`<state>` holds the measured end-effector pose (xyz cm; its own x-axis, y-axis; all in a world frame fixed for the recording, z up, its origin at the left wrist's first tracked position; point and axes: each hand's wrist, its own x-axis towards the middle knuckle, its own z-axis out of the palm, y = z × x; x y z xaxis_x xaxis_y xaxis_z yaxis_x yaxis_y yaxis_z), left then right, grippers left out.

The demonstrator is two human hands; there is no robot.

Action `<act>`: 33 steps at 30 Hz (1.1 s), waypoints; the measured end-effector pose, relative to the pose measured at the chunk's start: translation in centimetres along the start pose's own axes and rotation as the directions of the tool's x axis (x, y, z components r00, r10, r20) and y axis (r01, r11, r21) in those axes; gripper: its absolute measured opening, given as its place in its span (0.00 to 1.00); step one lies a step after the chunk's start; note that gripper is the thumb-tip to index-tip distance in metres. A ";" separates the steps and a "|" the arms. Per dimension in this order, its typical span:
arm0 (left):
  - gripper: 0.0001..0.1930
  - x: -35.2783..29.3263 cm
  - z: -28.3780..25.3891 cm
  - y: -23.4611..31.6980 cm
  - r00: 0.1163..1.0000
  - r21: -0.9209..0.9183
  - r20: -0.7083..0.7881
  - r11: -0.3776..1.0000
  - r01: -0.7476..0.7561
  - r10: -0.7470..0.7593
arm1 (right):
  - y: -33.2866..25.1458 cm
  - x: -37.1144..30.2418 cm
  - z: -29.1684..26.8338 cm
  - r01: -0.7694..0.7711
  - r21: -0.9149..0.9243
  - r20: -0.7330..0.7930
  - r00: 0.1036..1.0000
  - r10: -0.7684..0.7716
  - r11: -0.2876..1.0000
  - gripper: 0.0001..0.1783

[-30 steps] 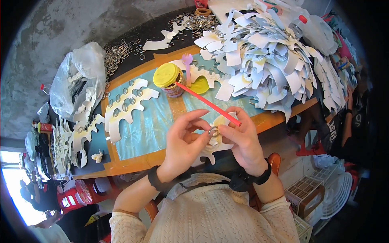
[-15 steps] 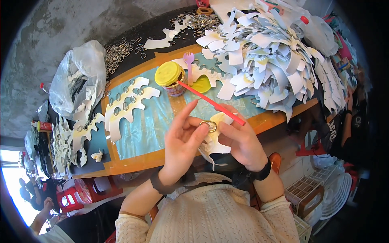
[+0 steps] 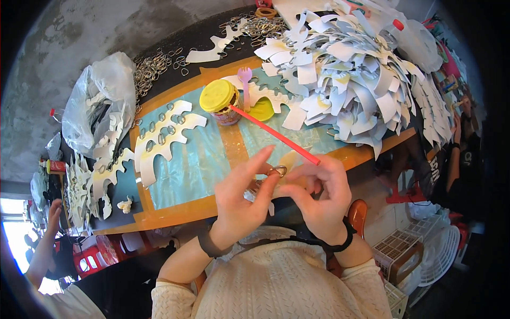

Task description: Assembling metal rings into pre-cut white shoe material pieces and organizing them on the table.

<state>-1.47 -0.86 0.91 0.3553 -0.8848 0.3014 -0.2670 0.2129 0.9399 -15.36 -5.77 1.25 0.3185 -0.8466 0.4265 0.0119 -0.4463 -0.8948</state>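
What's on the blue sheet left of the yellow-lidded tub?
Two white notched pieces with metal rings on them. The blue sheet directly beneath the pieces is covered, so can't be seen.

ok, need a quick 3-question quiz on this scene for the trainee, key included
1. Which hand pinches the metal ring?
2. True or false: the big heap of white cut pieces lies to the right of the yellow-lidded tub.
3. The plastic fork beside the tub is: a) black, b) lilac-pink, c) green.

Key: 1. The left hand. 2. True. 3. b.
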 end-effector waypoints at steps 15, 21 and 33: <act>0.24 -0.2 -0.3 -0.1 0.947 0.233 0.161 0.921 -0.311 0.279 | -0.6 0.8 -0.6 -0.350 0.122 0.111 0.935 0.338 0.929 0.30; 0.22 -0.2 -0.2 0.1 0.964 -0.311 0.097 0.913 0.265 -0.247 | 1.5 -0.6 0.2 -0.010 -0.064 -0.027 1.000 0.009 0.998 0.30; 0.23 0.5 -0.2 1.6 0.951 -0.005 0.194 0.969 0.248 -0.242 | 2.2 0.4 -0.7 0.382 -0.354 0.084 0.922 -0.378 0.853 0.26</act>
<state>-1.55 -0.87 2.57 0.2281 -0.9732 0.0279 -0.1667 -0.0108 0.9860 -15.85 -7.28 -0.42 0.3683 -0.5874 0.7206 -0.2040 -0.8073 -0.5538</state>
